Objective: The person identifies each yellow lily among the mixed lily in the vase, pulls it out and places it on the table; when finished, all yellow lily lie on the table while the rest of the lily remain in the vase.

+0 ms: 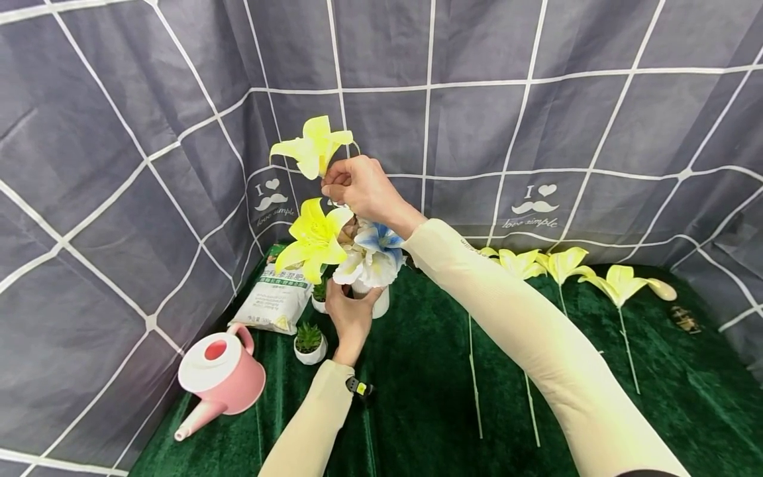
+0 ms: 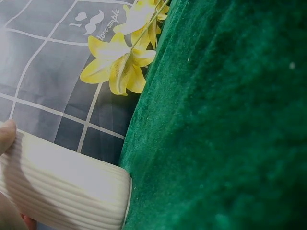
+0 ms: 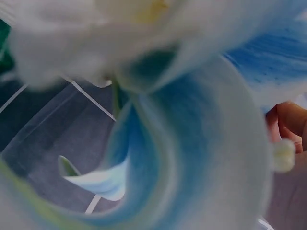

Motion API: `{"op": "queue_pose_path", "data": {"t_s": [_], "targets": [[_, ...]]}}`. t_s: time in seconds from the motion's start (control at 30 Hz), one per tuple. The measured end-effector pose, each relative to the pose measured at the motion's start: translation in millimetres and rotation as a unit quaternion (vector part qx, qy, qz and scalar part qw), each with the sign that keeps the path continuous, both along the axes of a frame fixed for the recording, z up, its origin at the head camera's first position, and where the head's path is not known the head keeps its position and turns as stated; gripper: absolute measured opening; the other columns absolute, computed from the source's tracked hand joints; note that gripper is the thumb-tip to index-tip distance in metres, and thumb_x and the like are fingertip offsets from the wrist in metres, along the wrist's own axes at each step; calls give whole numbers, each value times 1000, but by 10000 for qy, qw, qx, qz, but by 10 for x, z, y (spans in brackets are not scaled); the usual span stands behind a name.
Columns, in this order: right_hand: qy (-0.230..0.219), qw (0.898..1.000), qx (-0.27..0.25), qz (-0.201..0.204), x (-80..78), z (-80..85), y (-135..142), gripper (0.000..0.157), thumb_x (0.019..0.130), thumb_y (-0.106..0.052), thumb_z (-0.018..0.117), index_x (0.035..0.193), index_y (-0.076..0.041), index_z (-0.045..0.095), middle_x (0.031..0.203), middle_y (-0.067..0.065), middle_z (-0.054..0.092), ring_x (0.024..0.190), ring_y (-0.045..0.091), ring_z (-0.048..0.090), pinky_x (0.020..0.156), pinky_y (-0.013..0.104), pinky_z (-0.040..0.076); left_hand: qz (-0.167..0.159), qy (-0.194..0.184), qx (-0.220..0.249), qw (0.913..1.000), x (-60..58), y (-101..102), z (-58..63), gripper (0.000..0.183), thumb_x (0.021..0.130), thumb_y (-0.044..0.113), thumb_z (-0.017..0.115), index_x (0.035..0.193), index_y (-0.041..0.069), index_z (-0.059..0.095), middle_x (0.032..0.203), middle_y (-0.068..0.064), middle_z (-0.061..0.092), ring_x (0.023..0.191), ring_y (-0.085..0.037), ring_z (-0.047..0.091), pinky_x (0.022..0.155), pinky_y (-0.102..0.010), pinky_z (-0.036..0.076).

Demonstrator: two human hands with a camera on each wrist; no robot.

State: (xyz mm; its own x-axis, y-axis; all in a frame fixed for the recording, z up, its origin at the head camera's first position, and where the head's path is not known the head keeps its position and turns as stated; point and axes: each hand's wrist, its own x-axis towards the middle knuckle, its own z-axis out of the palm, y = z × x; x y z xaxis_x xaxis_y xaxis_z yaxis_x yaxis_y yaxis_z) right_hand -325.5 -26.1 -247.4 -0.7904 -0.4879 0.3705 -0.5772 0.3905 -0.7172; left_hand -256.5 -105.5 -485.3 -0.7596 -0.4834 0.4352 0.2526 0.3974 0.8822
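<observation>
My left hand (image 1: 348, 321) grips the white vase (image 1: 381, 303) around its side; in the left wrist view the ribbed vase (image 2: 67, 187) lies across the lower left corner. A white flower (image 1: 363, 266), a blue-and-white lily (image 1: 384, 237) and a yellow lily (image 1: 311, 238) rise above the vase. Over them, my right hand (image 1: 371, 189) pinches another yellow lily (image 1: 312, 147) just beneath its bloom; the stem below is hidden. Close blue and white petals (image 3: 192, 143) fill most of the right wrist view, with part of the right hand (image 3: 290, 124) behind them.
Several yellow lilies (image 1: 620, 286) lie on the green cloth (image 1: 429, 397) at right. On the left are a pink watering can (image 1: 241, 384), a potted succulent (image 1: 310, 346), another small pot partly hidden, and a white-and-green bag (image 1: 274, 301). Grey checked fabric (image 1: 477, 126) hangs behind.
</observation>
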Motion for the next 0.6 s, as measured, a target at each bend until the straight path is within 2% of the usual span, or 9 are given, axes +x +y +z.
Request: {"op": "queue_pose_path", "data": {"t_s": [0.13, 0.2, 0.37, 0.47, 0.6], "targets": [[81, 9998, -148, -52, 11, 44, 8, 9, 97, -17, 68, 96, -11, 74, 92, 6, 75, 83, 24, 73, 73, 26, 58, -87, 88, 34, 9999, 9, -2, 1, 71, 68, 29, 95, 129, 17, 62, 118, -9, 63, 114, -26, 65, 96, -46, 57], [165, 9995, -212, -149, 19, 70, 17, 10, 97, -18, 67, 96, -12, 74, 92, 5, 75, 83, 21, 73, 74, 24, 57, -125, 128, 69, 9998, 8, -2, -7, 72, 68, 32, 95, 131, 20, 61, 120, -7, 63, 115, -25, 65, 97, -46, 57], [243, 9984, -419, -276, 58, 116, 53, 9, 97, -18, 68, 92, -14, 74, 87, 2, 75, 82, 21, 71, 74, 25, 57, -250, 208, 187, 9993, -1, -6, -19, 77, 68, 34, 95, 136, 29, 58, 128, -2, 63, 122, -21, 63, 101, -45, 56], [267, 9980, -529, -220, 61, 100, 65, 7, 97, -16, 69, 91, -14, 73, 86, 3, 75, 82, 25, 72, 74, 26, 58, -275, 227, 220, 9991, -4, -8, -17, 79, 68, 34, 95, 137, 30, 57, 130, -1, 62, 123, -21, 63, 102, -45, 56], [337, 9987, -344, -154, 24, 29, 48, 9, 97, -15, 68, 92, -11, 74, 87, 6, 74, 79, 22, 72, 72, 26, 58, -259, 244, 219, 9991, -8, -8, -13, 77, 68, 33, 95, 136, 28, 58, 129, -2, 62, 122, -22, 64, 101, -44, 56]]}}
